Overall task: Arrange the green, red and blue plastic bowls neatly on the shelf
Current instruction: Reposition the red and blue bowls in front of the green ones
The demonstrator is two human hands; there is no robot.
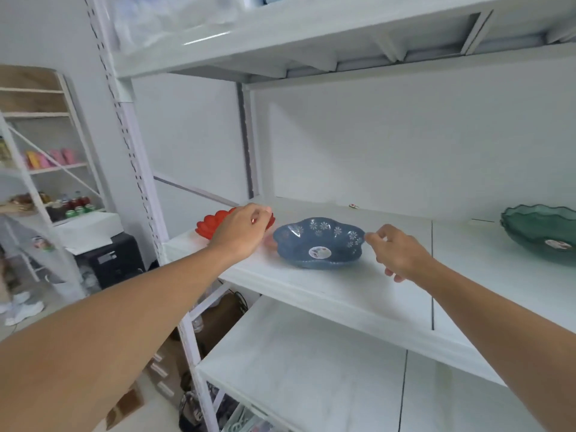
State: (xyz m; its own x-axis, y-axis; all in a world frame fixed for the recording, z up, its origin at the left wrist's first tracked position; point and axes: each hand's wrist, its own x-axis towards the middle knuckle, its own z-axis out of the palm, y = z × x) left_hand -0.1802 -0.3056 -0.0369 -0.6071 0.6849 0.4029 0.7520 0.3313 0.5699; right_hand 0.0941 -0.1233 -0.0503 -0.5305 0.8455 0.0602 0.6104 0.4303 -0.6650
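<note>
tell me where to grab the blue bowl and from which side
Take the blue bowl by its scalloped rim on the right side, where the right hand already pinches the edge. It sits upright on the shelf, shallow and flared, so the thin lip is the easiest part to pinch. The left hand lies over the red bowl.

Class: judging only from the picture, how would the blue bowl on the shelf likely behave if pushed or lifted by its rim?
The blue bowl looks like thin plastic, so probably light. On the smooth white shelf it would likely slide rather than tip. Its scalloped, perforated rim may flex slightly.
</note>
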